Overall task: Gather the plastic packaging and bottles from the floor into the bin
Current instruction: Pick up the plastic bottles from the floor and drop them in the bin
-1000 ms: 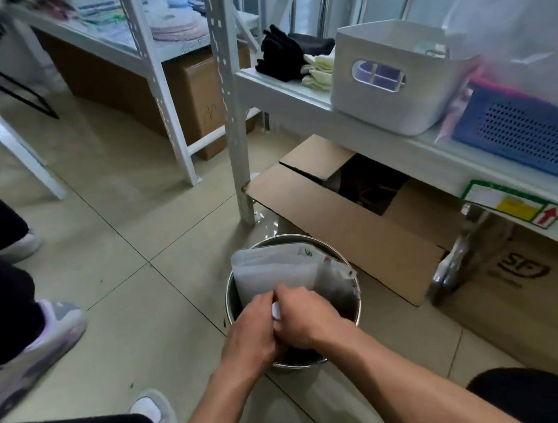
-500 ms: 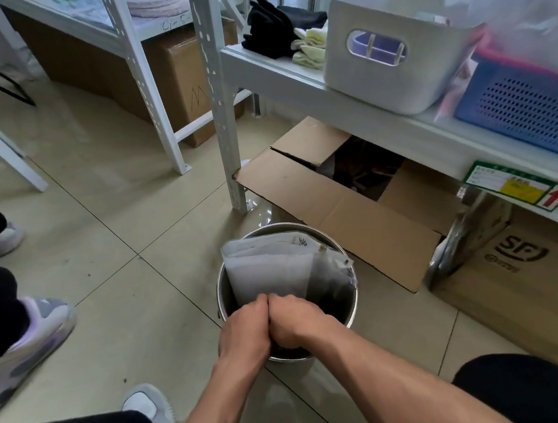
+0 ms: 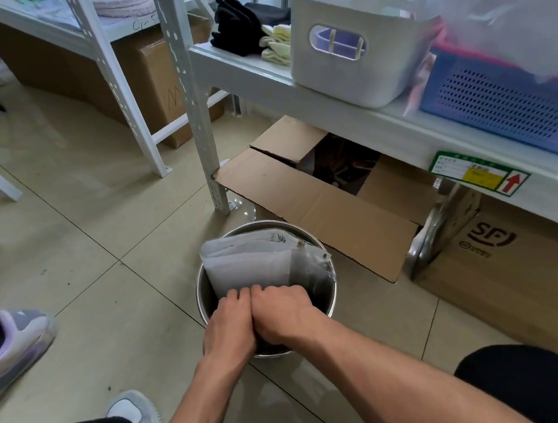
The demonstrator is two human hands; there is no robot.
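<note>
A round steel bin stands on the tiled floor just in front of me. White and clear plastic packaging sticks out of it, leaning against the far rim. My left hand and my right hand are side by side over the near rim, knuckles up, both pressed down on the lower part of the packaging inside the bin. Their fingertips are hidden in the bin.
An open cardboard box lies right behind the bin under a white metal shelf. A shelf post stands at the bin's far left. An SF carton sits to the right. Another person's shoes are at the left.
Both hands have sunk lower into the bin with the packaging, which now stands less high above the rim. The view has tilted closer to the bin.
</note>
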